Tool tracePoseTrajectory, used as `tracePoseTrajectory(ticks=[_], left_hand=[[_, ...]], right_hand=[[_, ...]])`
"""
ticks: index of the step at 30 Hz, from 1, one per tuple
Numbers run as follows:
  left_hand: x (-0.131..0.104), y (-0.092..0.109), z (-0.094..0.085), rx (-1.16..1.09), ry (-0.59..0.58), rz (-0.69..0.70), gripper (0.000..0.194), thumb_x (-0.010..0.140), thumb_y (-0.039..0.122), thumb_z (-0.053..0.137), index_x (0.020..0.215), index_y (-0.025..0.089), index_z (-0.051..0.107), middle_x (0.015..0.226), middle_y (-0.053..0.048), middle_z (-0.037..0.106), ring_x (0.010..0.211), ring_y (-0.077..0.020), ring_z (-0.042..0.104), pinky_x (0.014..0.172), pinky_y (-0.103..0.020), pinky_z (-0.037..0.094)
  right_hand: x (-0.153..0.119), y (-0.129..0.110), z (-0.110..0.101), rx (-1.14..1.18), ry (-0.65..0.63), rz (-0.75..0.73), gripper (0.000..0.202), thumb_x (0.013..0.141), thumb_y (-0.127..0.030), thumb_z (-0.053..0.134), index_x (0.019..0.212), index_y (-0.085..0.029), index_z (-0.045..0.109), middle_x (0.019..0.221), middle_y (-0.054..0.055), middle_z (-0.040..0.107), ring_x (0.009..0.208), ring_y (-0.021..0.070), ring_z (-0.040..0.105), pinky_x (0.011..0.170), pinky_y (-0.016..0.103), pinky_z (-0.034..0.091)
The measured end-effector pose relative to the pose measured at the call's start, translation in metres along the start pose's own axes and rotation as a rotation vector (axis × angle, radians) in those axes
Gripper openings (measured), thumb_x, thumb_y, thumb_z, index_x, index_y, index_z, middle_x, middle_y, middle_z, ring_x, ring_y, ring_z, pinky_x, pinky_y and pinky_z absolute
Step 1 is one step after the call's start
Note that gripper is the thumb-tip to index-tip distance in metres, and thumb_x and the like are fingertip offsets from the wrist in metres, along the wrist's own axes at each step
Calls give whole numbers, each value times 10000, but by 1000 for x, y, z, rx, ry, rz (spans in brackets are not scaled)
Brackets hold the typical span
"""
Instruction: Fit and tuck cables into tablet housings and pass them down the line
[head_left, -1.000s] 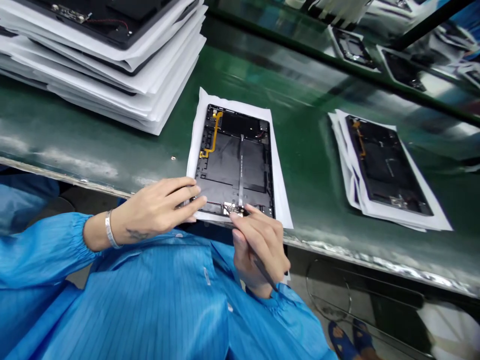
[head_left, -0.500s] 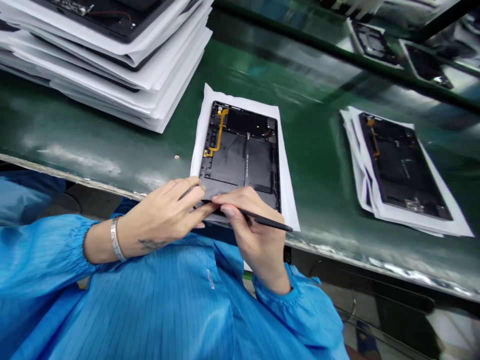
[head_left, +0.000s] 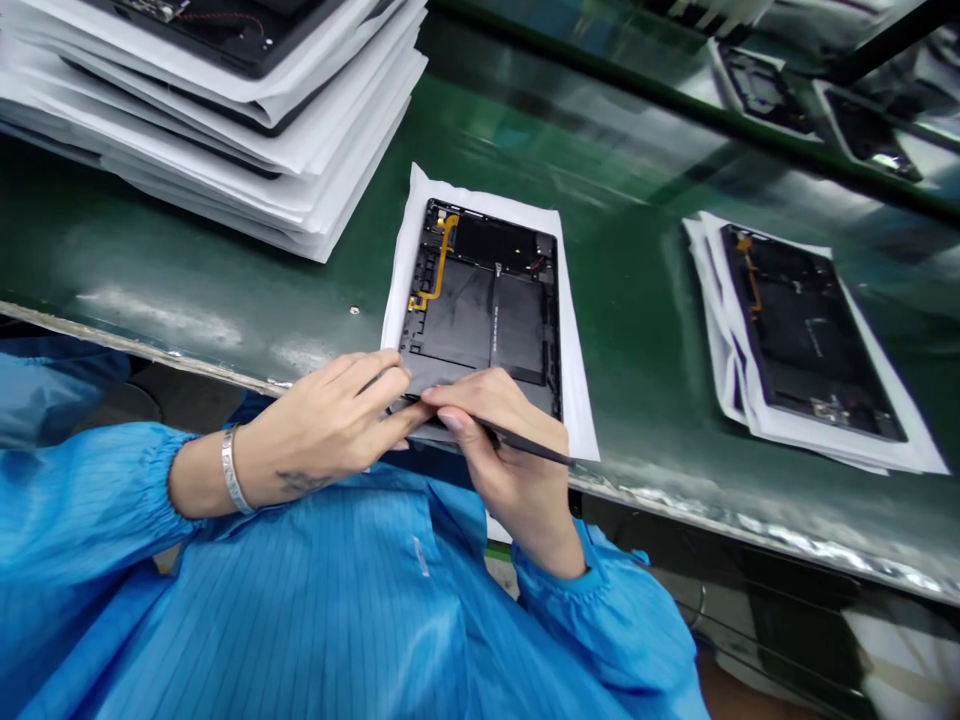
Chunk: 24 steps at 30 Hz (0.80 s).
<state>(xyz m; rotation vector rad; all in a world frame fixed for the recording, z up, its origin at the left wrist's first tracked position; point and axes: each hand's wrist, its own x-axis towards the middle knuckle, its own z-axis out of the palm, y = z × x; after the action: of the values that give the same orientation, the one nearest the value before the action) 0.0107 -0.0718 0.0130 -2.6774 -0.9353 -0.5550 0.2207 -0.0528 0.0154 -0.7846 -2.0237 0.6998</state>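
A black tablet housing (head_left: 480, 310) lies on white sheets (head_left: 574, 340) near the green table's front edge, with an orange flex cable (head_left: 442, 265) along its left side. My right hand (head_left: 510, 440) grips a slim black pen-like tool (head_left: 536, 446) over the housing's near end; the tool's tip is close to my left fingertips. My left hand (head_left: 337, 415) rests at the near left corner with its fingers bent and pressed together. Whatever those fingertips hold, if anything, is hidden.
A tall stack of white sheets (head_left: 315, 190) with dark housings between them stands at the upper left. Another housing (head_left: 814, 330) lies on sheets at the right. A shelf behind carries more units (head_left: 765, 90). The table edge (head_left: 750, 535) runs just before my body.
Both hands stay at the near end of the housing. The black tool and my right fingers have shifted very slightly; the view has moved a little.
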Motion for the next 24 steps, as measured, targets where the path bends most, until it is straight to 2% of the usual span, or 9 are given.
tracePoseTrajectory(ticks=[9, 12, 15, 20, 24], left_hand=[[0, -5, -1, -26, 50, 27, 244, 1021, 250, 528, 1147, 80, 648, 1079, -188, 711, 1047, -331, 703, 770, -411, 625], [-10, -14, 1, -139, 101, 77, 219, 999, 189, 566, 1176, 81, 637, 1184, -165, 713, 1143, -316, 686, 890, -417, 625], [-18, -19, 2, -202, 84, 45, 227, 975, 125, 592, 1196, 99, 636, 1268, -114, 703, 1220, -285, 656, 980, -401, 603], [-15, -14, 0, -174, 85, -32, 246, 962, 149, 631, 1202, 103, 653, 1242, -77, 722, 1153, -281, 687, 914, -402, 612], [-2, -11, -3, -88, 69, -9, 198, 982, 162, 594, 1155, 115, 677, 1135, -71, 749, 1057, -253, 704, 875, -388, 582]], right_hand=[[5, -3, -3, -6, -74, -45, 128, 951, -84, 591, 986, -180, 667, 905, 41, 721, 815, 155, 641, 765, 335, 507], [8, -3, -5, -29, -100, -63, 99, 947, -84, 597, 951, -159, 662, 873, 47, 716, 814, 156, 642, 753, 326, 508], [5, -2, -12, -26, -117, -55, 87, 942, -89, 610, 958, -146, 673, 886, 57, 722, 830, 158, 647, 757, 321, 513], [-11, 0, -36, -94, -59, 35, 134, 926, -67, 618, 973, -161, 702, 883, 52, 732, 808, 157, 662, 725, 309, 512], [-17, 0, -41, -133, -52, 45, 140, 918, -67, 631, 979, -170, 704, 894, 47, 735, 801, 153, 662, 731, 307, 518]])
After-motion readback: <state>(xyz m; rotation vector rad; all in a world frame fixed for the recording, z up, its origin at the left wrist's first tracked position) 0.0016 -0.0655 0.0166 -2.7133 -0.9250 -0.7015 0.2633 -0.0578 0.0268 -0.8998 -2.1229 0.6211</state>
